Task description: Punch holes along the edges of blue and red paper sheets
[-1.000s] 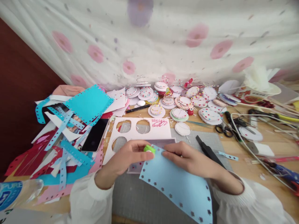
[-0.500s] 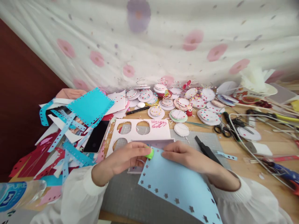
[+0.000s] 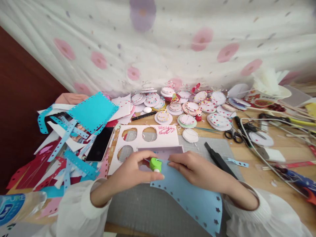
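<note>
My left hand (image 3: 138, 167) is closed around a small green craft punch (image 3: 155, 164), its white end toward me. The punch sits at the upper left edge of a light blue paper sheet (image 3: 195, 197). Flower-shaped holes run along the sheet's borders. Fingers of my right hand (image 3: 195, 168) pinch the sheet's upper edge, just right of the punch. The paper bends and slopes down toward me. Behind both hands lies a shallow pale box (image 3: 170, 149), partly hidden by them, and a grey cutting mat (image 3: 138, 207) spreads beneath.
Blue, red and white paper scraps (image 3: 74, 138) heap at left beside a phone (image 3: 101, 144) and a plastic bottle (image 3: 22, 204). Several layered paper discs (image 3: 187, 120) line the back. A black knife (image 3: 217, 158), scissors (image 3: 233, 135), cables and pliers (image 3: 286, 119) lie at right.
The green punch has tipped so that its body and white end show more. My left thumb has come forward and down. The blue sheet has curled and its near edge has shifted left.
</note>
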A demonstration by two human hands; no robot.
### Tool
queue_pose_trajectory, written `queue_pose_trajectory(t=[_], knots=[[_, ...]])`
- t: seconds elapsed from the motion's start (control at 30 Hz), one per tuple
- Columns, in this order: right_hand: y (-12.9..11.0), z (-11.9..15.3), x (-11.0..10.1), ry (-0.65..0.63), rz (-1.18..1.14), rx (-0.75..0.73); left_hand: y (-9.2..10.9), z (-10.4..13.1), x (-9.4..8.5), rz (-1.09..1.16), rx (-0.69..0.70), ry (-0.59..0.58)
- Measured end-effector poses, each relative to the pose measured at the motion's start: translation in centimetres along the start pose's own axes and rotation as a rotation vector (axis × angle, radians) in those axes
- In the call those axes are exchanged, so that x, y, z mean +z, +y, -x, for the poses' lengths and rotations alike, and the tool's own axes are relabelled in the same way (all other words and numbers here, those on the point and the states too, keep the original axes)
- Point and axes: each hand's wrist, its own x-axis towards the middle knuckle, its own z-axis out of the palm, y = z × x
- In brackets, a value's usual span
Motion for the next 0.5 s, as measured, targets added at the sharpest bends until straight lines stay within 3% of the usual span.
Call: queue_pose_trajectory(t=[0.37, 0.5], knots=[[0.02, -0.08, -0.31, 0.069, 0.008, -0.036, -0.73, 0.18, 0.17, -0.118, 0.076, 0.054], [0.03, -0.18, -0.25, 0.034, -0.001, -0.028, -0.53, 0.10, 0.08, -0.102, 0.075, 0.046]])
